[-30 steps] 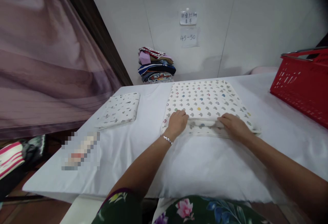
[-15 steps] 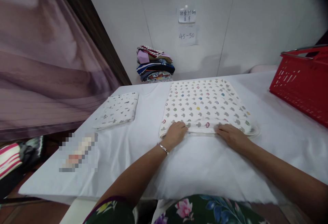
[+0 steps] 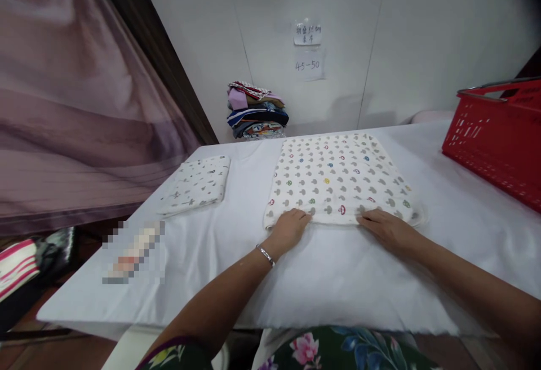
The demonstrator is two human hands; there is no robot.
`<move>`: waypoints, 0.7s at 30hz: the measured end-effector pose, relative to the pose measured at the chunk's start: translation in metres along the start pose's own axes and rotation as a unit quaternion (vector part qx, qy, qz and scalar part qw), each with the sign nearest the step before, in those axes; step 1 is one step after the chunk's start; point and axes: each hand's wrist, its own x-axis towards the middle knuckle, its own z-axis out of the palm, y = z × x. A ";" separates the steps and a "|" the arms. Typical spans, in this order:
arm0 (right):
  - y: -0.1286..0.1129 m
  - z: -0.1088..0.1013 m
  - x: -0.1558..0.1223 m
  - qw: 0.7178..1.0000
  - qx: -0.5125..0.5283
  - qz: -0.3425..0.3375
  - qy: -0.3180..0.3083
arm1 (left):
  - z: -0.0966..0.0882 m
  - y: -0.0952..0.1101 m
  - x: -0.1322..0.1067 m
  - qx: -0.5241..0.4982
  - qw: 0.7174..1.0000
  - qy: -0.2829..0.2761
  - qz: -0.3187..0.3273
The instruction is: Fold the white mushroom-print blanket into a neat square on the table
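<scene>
A folded white cloth (image 3: pixel 333 175) with a print of small mushrooms, mostly grey with a few coloured ones, lies flat on the table before me. My left hand (image 3: pixel 291 230) is closed at the left part of its near edge, thumb side toward the middle. Farther right along that edge, my right hand (image 3: pixel 386 232) is closed on the cloth too, its fingertips on the fabric. The undersides of both hands are hidden. To the left lies a smaller folded white cloth (image 3: pixel 196 183) with a sparse print, apart from my hands.
A white tablecloth (image 3: pixel 338 280) covers the table. On the right stands a red plastic basket (image 3: pixel 494 139). Against the wall is a stack of folded fabrics (image 3: pixel 257 111). A blurred patch (image 3: pixel 134 252) covers something at the table's left, near a pinkish curtain (image 3: pixel 84 105).
The near edge of the mushroom-print cloth, slightly raised and bulging before, now lies flatter. Both hands have come down a little toward me with it.
</scene>
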 end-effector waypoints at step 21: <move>0.013 -0.001 -0.005 0.982 -0.117 -0.146 0.007 | -0.015 0.011 -0.006 0.026 0.998 -0.053 0.018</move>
